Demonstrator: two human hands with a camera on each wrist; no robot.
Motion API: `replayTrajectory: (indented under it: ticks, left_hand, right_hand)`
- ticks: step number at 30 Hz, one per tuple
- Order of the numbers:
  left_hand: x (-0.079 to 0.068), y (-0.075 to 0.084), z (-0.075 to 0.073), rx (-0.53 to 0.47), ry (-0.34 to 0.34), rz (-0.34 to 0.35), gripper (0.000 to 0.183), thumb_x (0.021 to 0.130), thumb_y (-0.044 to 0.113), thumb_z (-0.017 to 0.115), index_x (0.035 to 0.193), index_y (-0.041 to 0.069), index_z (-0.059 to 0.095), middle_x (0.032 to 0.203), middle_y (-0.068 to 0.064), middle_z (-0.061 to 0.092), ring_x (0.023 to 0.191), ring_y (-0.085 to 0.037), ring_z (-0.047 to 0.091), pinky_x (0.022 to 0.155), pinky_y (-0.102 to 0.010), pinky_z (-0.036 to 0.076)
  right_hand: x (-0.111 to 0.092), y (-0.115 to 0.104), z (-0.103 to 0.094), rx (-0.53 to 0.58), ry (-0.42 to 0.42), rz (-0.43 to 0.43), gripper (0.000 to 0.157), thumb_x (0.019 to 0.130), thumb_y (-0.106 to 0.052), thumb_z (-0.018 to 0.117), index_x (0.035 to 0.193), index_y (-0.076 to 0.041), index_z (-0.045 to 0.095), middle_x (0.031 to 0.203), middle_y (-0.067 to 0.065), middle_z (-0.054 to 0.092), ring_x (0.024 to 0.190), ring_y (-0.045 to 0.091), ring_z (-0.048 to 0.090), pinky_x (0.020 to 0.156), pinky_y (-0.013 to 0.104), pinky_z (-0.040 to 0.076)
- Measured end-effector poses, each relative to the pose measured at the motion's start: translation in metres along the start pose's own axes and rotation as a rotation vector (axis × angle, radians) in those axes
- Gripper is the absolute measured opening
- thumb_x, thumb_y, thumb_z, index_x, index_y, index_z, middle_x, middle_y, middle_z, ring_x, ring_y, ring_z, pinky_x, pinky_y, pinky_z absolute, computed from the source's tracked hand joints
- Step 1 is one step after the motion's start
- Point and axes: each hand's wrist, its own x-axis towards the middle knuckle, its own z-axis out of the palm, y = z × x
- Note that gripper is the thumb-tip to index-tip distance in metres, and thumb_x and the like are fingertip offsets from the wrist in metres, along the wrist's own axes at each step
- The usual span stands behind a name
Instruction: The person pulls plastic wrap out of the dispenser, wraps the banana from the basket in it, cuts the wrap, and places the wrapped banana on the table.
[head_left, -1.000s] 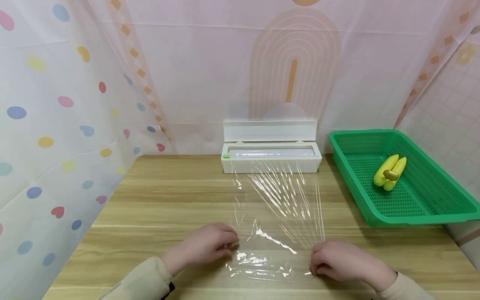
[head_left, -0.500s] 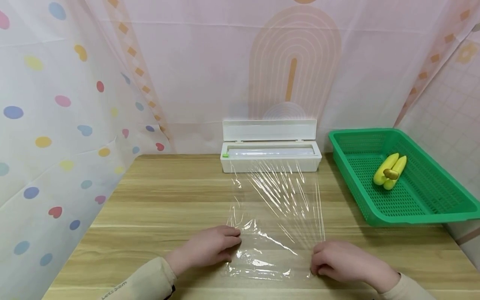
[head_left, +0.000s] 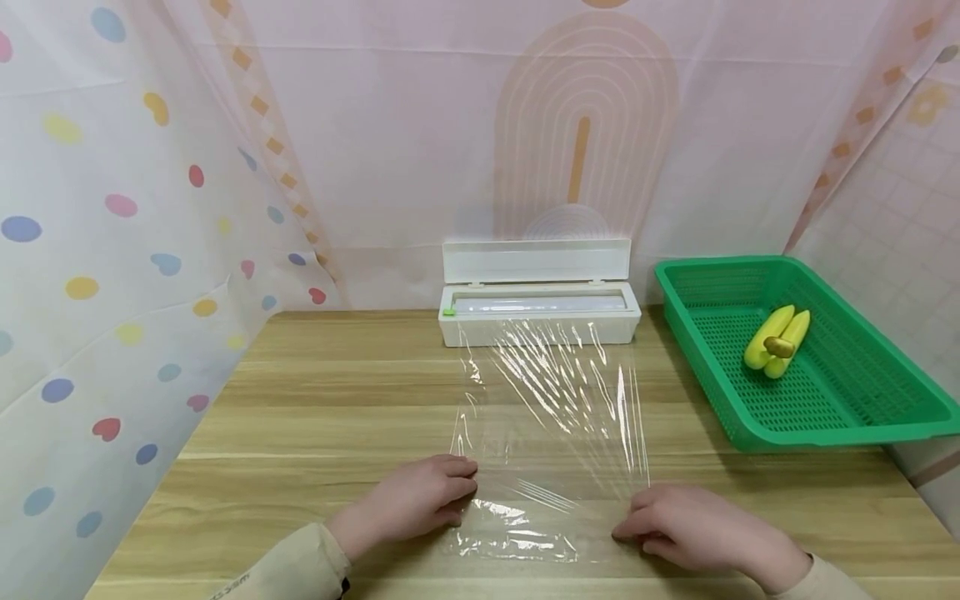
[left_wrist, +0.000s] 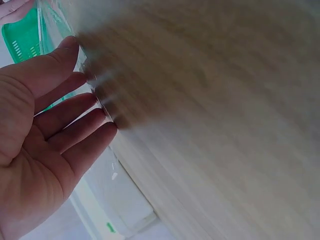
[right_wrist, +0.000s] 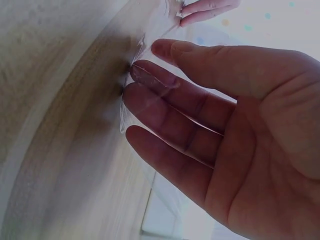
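Observation:
A sheet of clear plastic wrap [head_left: 517, 450] runs from a white plastic wrap dispenser [head_left: 540, 327], lid raised, toward me across the wooden table. In the head view my left hand [head_left: 420, 502] rests at the sheet's left edge. Its fingers look fairly straight in the left wrist view, with fingertips [left_wrist: 111, 125] touching the table. My right hand [head_left: 693, 529] lies at the right edge, fingertips down. The right wrist view shows extended fingers [right_wrist: 165, 125] with film across some of them. The thumb lies near the index fingertip; whether film is between them is unclear.
A green mesh basket [head_left: 750, 439] stands on the right of the table [head_left: 315, 400], holding yellow bananas [head_left: 772, 342]. A small green slider [head_left: 449, 312] sits at the dispenser's left end. Patterned cloth hangs behind and at both sides.
My left hand has shifted slightly and now lies flatter on the film's left edge. The right hand's fingers have loosened and straightened. Creases near the film's front end have changed.

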Motion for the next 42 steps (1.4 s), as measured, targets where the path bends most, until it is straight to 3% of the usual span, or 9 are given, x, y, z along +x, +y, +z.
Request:
replayTrajectory:
  ticks: [8, 17, 22, 28, 35, 42]
  left_hand:
    - [-0.003, 0.0, 0.002, 0.007, 0.059, 0.031, 0.033, 0.078, 0.021, 0.081, 0.106, 0.007, 0.07, 0.12, -0.011, 0.066, 0.113, -0.026, 0.062, 0.101, -0.036, 0.048]
    - [-0.005, 0.002, 0.0, 0.021, 0.038, 0.001, 0.036, 0.079, 0.024, 0.081, 0.108, 0.006, 0.069, 0.122, -0.012, 0.064, 0.114, -0.026, 0.061, 0.102, -0.036, 0.048]
    - [-0.005, 0.002, -0.001, 0.015, 0.018, -0.012, 0.04, 0.078, 0.023, 0.082, 0.111, 0.005, 0.069, 0.124, -0.013, 0.064, 0.116, -0.026, 0.06, 0.103, -0.035, 0.047]
    - [-0.006, 0.001, 0.0, 0.017, 0.043, 0.011, 0.042, 0.077, 0.022, 0.083, 0.112, 0.004, 0.069, 0.122, -0.012, 0.064, 0.114, -0.026, 0.061, 0.102, -0.035, 0.047]
    - [-0.005, 0.0, 0.002, 0.005, 0.072, 0.022, 0.042, 0.075, 0.021, 0.083, 0.111, 0.004, 0.069, 0.119, -0.01, 0.064, 0.112, -0.026, 0.061, 0.101, -0.035, 0.048]
    - [-0.005, 0.001, 0.001, -0.01, 0.04, -0.012, 0.044, 0.076, 0.022, 0.084, 0.113, 0.003, 0.069, 0.122, -0.01, 0.064, 0.114, -0.026, 0.061, 0.102, -0.035, 0.047]
  right_hand:
    - [-0.002, -0.001, -0.001, 0.046, -0.018, 0.051, 0.025, 0.083, -0.014, 0.076, 0.107, -0.02, 0.073, 0.093, -0.016, 0.061, 0.083, -0.002, 0.054, 0.067, 0.022, 0.051]
    - [-0.005, 0.002, -0.003, 0.035, 0.062, 0.018, 0.023, 0.082, -0.015, 0.077, 0.103, -0.024, 0.072, 0.093, -0.017, 0.058, 0.082, -0.003, 0.053, 0.065, 0.018, 0.048]
    - [-0.005, 0.006, -0.012, 0.049, 0.076, 0.028, 0.023, 0.083, -0.01, 0.076, 0.103, -0.021, 0.072, 0.097, -0.014, 0.062, 0.086, 0.0, 0.059, 0.068, 0.024, 0.053]
    - [-0.009, 0.012, -0.021, -0.006, 0.127, 0.032, 0.025, 0.082, -0.009, 0.078, 0.103, -0.019, 0.072, 0.096, -0.012, 0.064, 0.086, 0.003, 0.061, 0.069, 0.027, 0.055]
    - [-0.015, 0.019, -0.034, -0.077, 0.21, 0.086, 0.028, 0.08, -0.008, 0.078, 0.106, -0.017, 0.072, 0.099, -0.011, 0.066, 0.088, 0.008, 0.063, 0.071, 0.032, 0.056]
    - [-0.019, 0.025, -0.044, -0.077, 0.248, 0.18, 0.03, 0.082, -0.007, 0.078, 0.111, -0.015, 0.072, 0.103, -0.008, 0.067, 0.092, 0.009, 0.063, 0.074, 0.033, 0.056]
